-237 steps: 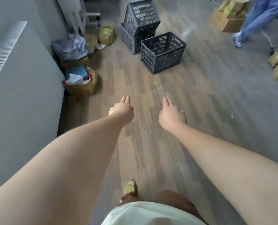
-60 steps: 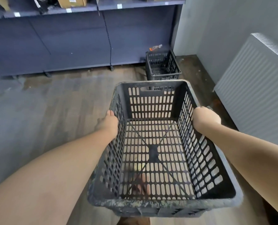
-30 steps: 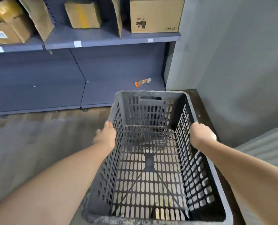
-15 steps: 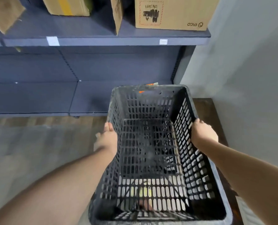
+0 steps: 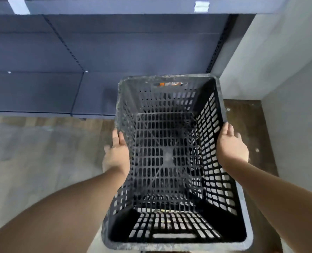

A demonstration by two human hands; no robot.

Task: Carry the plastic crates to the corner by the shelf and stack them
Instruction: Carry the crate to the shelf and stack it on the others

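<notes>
Black slotted plastic crate (image 5: pixel 169 161) seen from above, open top toward the camera, base and all four walls perforated. It sits in the corner where the dark blue-grey shelf (image 5: pixel 115 52) meets the pale wall (image 5: pixel 279 70), its far rim close against the shelf's lowest tier. Through the base slots a second grid of bars shows, so another crate seems to lie under it, though the blur leaves that unsure. Left hand (image 5: pixel 116 156) lies along the outside of the crate's left wall, just below the rim, fingers straight and together, pointing away from the body, palm flat to the plastic. Right hand (image 5: pixel 231 147) mirrors it on the right rim: fingers extended and held close, thumb side up, palm against the outer edge; neither hand curls round the rim. Both forearms reach in from the bottom corners of the view. An orange object (image 5: pixel 161 84) shows through the handle slot in the far wall, too hidden to identify. Wood-grain floor (image 5: pixel 42 152), greyish on the left, darker brown in the strip beside the wall on the right. Two white label tags (image 5: pixel 201 6) on the shelf edge at the top of the view.
</notes>
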